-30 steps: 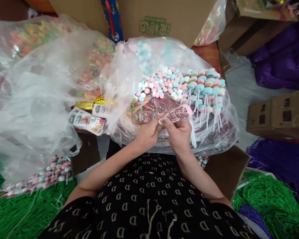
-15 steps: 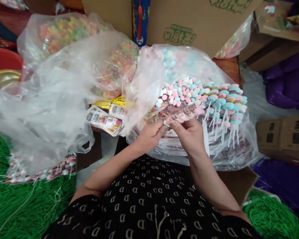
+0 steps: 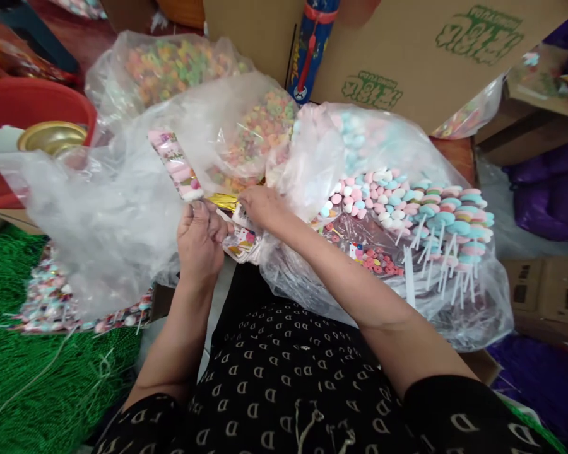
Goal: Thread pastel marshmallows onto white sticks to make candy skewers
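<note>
My left hand [image 3: 201,236] is closed around the gathered lower end of a wrapped marshmallow candy [image 3: 174,161]. The printed clear wrapper sticks up above the fist, tilted to the left. My right hand [image 3: 262,207] reaches across to the left, its fingers bent together at the end of a bundle of gold twist ties [image 3: 223,202]. What its fingertips pinch, if anything, is hidden. Just below, partly covered by both hands, lies a stack of printed cards [image 3: 243,243]. To the right, marshmallow skewers on white sticks [image 3: 447,217] lie in a pile beside loose pastel marshmallows [image 3: 369,192].
Clear bags of gummy rings [image 3: 184,63] stand at the back left, near a red basin [image 3: 28,101] holding a gold bowl [image 3: 52,135]. A large cardboard box [image 3: 407,57] closes off the back. Green stringy material [image 3: 23,378] covers the lower left.
Both hands have moved left, away from the marshmallow pile. The wrapped candy is now in the left hand alone; the right hand has let go of it and is at the gold ties.
</note>
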Motion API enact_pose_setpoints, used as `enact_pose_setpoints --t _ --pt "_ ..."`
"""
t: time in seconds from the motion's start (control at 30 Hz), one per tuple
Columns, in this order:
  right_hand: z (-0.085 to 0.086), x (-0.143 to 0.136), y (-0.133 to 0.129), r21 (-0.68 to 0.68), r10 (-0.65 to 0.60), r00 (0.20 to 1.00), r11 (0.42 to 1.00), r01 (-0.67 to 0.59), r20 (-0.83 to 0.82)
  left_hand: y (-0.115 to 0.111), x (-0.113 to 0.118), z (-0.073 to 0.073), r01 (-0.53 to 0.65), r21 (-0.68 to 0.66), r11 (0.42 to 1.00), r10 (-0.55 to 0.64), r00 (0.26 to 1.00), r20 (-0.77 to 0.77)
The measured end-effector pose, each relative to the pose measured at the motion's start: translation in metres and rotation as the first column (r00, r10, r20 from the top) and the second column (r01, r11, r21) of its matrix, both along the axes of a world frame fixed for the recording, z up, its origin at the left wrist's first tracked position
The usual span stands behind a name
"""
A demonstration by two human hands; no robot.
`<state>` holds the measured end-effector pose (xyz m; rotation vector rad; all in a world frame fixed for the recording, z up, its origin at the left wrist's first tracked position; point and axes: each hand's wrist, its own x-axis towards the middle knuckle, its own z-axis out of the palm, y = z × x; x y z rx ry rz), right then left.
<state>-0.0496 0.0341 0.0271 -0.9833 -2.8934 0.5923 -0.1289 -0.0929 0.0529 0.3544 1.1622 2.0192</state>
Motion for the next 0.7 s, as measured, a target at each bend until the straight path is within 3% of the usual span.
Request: enact_pose_setpoints --t 0.1,0.23,0.43,0.7 --pt "-0.014 -0.002 0.011 0.120 -0.007 0.999 0.993 0.001 0.054 -0.002 -0.005 -0.006 -0.013 -0.037 0.999 0.014 1.000 0.023" --pt "-0.021 0.005 0.016 0.163 -0.046 0.996 0.986 0.034 0.074 -0.001 -0.009 -0.016 -0.008 -0.078 0.997 0.012 0.999 0.044" --pt "-0.007 0.009 0.021 0.134 -0.065 0.985 0.990 0.044 0.157 0.000 -0.014 -0.025 -0.001 -0.074 0.997 0.007 0.997 0.083" --pt "0.010 0.033 0.017 0.138 -0.191 0.964 0.976 0.168 0.182 0.001 -0.013 -0.025 0.052 -0.061 0.997 -0.046 0.995 0.090"
